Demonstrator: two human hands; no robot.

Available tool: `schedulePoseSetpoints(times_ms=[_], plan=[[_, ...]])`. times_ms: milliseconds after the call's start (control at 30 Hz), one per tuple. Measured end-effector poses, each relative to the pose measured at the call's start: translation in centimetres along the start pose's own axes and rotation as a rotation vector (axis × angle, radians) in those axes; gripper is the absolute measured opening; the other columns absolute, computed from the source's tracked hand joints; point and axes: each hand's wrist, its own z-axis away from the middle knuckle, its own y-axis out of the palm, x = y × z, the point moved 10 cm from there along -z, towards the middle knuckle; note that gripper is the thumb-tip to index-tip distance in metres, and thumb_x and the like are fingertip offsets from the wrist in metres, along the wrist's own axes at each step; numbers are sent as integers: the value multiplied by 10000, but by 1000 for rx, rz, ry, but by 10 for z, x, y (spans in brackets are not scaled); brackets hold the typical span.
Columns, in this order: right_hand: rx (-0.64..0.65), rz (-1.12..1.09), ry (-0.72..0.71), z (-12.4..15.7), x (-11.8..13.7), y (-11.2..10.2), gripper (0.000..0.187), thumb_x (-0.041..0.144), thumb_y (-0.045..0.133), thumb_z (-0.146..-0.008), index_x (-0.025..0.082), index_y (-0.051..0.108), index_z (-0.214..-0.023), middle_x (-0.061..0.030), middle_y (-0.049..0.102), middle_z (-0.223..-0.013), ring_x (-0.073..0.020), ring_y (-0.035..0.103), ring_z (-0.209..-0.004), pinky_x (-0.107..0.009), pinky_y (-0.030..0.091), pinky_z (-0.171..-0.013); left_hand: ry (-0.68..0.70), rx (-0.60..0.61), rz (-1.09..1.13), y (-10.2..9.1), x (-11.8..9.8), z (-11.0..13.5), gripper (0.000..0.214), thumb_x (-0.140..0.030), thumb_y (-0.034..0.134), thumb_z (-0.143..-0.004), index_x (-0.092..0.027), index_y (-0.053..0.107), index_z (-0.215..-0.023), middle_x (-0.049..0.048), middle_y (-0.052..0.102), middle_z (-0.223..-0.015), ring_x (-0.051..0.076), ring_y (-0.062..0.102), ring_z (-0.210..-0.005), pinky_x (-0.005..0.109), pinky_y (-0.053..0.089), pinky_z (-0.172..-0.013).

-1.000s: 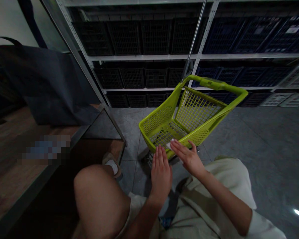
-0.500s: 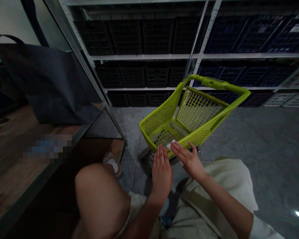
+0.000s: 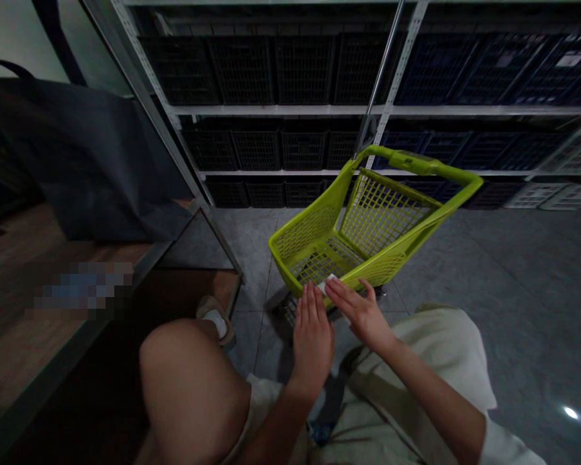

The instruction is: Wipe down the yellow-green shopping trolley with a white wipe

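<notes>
A yellow-green shopping cart [image 3: 387, 274] stands in front of my knees, its grid basket visible inside. My left hand [image 3: 314, 345] stretches flat, fingers side by side, with the tips at the cart's near rim. Beside it, my right hand [image 3: 365, 320] presses a small white piece, like a folded tissue [image 3: 325, 283], against that rim. The fingers of this hand lie over the tissue and the thumb stands away. Most of the tissue is hidden under the fingertips.
Shelves with dark crates [image 3: 256, 142] line the back. On the left, a wooden table [image 3: 10, 361] carries a large dark bag [image 3: 101, 168] and a blurred-out item. A metal pole [image 3: 385, 64] rises behind the cart. My bare knee [image 3: 188, 381] is at the lower left.
The whole view has shifted slightly to the left. Both hands stay at the cart's near rim, the right fingers a little closer to the left ones.
</notes>
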Motion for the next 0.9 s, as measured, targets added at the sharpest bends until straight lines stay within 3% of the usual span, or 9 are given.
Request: schedulePoseSetpoints(times_ms=[133,200,267,433,533,633,700,767,900], plan=[[-111,141,266,11,-94,-30,988,-19,426,-621,280,261,-1549,-89,514,-1487,-219,471,-1379,-521,146,-1157,0,5,18,-2,-1,1,793,-128,497,-876,-50,105,-1561,233,275,-1598,296,245,-1498,483,355,-1180],[-166,181,417,16,-117,-39,993,-13,437,-604,280,284,-1541,-93,521,-1480,-235,481,-1371,-528,159,-1149,0,5,17,-2,-1,1,789,-134,501,-877,-41,113,-1559,237,275,-1597,296,242,-1500,477,352,-1183],[-162,153,435,13,-100,-32,973,-16,433,-612,260,298,-1535,-103,501,-1494,-234,470,-1379,-521,160,-1149,-1,2,11,0,-1,1,782,-137,511,-872,-27,140,-1552,238,276,-1597,299,234,-1502,470,350,-1186],[-23,1,63,-3,7,5,910,-31,382,-664,228,302,-1532,-94,464,-1521,-171,396,-1429,-469,135,-1176,10,-1,-17,4,0,1,729,-126,502,-872,-24,216,-1535,230,327,-1579,301,265,-1491,464,355,-1183],[-6,9,65,1,-19,-1,922,-34,381,-651,254,312,-1525,-84,471,-1519,-175,411,-1420,-499,113,-1179,1,21,-23,4,1,0,729,-140,521,-871,-13,232,-1527,233,298,-1590,300,247,-1497,459,347,-1189],[-107,85,307,9,-93,-25,914,-18,414,-630,263,360,-1498,-88,504,-1494,-210,456,-1391,-523,132,-1166,2,29,-15,1,-1,0,731,-155,531,-877,-12,229,-1528,230,277,-1599,301,249,-1497,453,350,-1188],[-166,116,458,14,-116,-35,896,-10,429,-618,255,403,-1473,-94,519,-1481,-230,476,-1376,-531,144,-1158,8,25,-14,0,-2,0,722,-156,531,-881,-1,236,-1522,235,278,-1596,306,258,-1493,452,350,-1189],[-159,98,466,10,-98,-29,895,-12,427,-613,239,406,-1472,-102,505,-1491,-231,468,-1382,-524,145,-1159,7,21,-17,1,-2,0,724,-149,536,-877,12,238,-1516,245,275,-1594,313,253,-1494,456,347,-1190],[-45,-10,127,-3,-6,0,931,-32,393,-631,219,312,-1524,-104,465,-1521,-180,399,-1428,-481,126,-1177,14,14,-33,5,-1,0,697,-133,521,-878,18,260,-1507,249,303,-1581,317,259,-1490,464,345,-1190]])
